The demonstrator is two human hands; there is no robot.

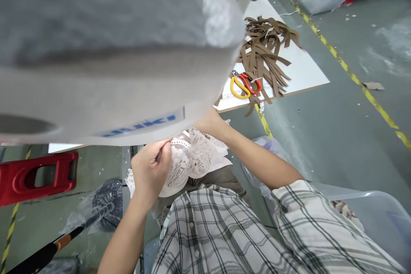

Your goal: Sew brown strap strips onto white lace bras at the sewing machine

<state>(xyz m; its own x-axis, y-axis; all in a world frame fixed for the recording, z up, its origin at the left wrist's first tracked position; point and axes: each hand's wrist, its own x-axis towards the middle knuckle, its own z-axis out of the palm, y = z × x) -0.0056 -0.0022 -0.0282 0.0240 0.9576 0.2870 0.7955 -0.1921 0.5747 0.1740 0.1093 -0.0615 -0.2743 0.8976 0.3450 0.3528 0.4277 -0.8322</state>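
Observation:
My left hand (152,169) is closed, its fingers pinching the edge of a white lace garment piece (192,156) held in front of my lap. My right hand (210,125) reaches up to the same lace, but its fingers are hidden behind the grey body of a sewing machine (112,51) that fills the upper left of the view. The lace hangs down over my brown trousers. I wear a plaid shirt.
A white table (305,68) holds a heap of brown fabric strips (266,51) and scissors with yellow and red handles (244,84). A red stool (38,176) stands at left. A clear plastic bin (369,209) sits at lower right. Yellow floor tape (353,77) runs diagonally.

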